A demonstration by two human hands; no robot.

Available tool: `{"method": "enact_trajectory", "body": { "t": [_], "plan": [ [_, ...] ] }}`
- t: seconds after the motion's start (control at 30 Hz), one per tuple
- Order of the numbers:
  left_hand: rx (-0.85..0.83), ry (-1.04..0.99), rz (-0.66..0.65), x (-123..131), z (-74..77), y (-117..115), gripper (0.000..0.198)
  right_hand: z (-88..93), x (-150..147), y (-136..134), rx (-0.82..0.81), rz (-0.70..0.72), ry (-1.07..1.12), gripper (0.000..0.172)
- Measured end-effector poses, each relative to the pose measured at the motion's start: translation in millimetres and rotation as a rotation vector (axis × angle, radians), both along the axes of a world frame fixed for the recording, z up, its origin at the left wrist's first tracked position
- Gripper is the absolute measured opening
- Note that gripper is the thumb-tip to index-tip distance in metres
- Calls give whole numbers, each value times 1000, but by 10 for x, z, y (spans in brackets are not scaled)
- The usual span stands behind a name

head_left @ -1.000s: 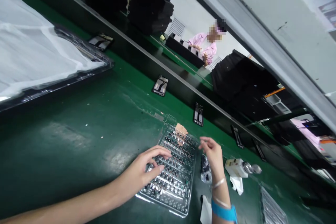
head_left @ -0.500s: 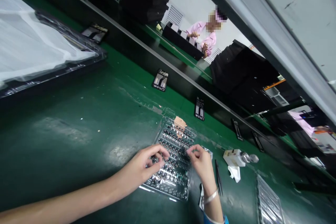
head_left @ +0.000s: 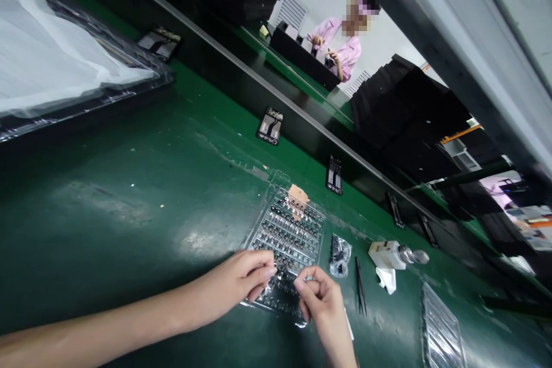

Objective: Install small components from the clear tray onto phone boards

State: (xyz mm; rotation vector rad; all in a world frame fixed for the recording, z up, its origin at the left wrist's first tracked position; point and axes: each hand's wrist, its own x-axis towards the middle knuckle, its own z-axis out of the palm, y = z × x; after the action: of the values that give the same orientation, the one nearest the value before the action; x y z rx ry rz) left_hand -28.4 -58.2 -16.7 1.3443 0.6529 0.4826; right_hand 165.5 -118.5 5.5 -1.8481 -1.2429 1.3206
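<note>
Head camera view, looking down at a green workbench (head_left: 129,195). A clear plastic tray (head_left: 288,236) packed with rows of small dark parts sits right of centre. The left hand (head_left: 233,282) and right hand (head_left: 321,299) rest over its near edge, both curled narrowly with fingertips close together; I cannot tell whether either holds a part. To the right lie a small clear bag (head_left: 339,256), tweezers (head_left: 360,286), a white bottle (head_left: 386,255) and a tissue (head_left: 386,280). Beyond a long ledge, a co-worker (head_left: 340,40) in pink works at another bench.
</note>
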Motion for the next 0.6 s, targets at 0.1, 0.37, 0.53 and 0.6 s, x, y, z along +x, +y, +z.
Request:
{"method": "enact_trajectory", "body": {
  "t": [0.1, 0.37, 0.53, 0.6],
  "plan": [
    [-2, -11, 33, -5, 26, 11, 29, -63, 58, -52, -13, 40, -342, 20],
    [-61, -26, -66, 23, 12, 4, 22, -178, 32, -183, 182, 53, -831, 24],
    [-71, -96, -40, 26, -21, 1, 25, -270, 566, -273, 425, -295, -1261, 40],
    [-60, -105, -29, 24, -11, 6, 25, -326, 740, -267, 471, -329, -1416, 42]
  ]
}}
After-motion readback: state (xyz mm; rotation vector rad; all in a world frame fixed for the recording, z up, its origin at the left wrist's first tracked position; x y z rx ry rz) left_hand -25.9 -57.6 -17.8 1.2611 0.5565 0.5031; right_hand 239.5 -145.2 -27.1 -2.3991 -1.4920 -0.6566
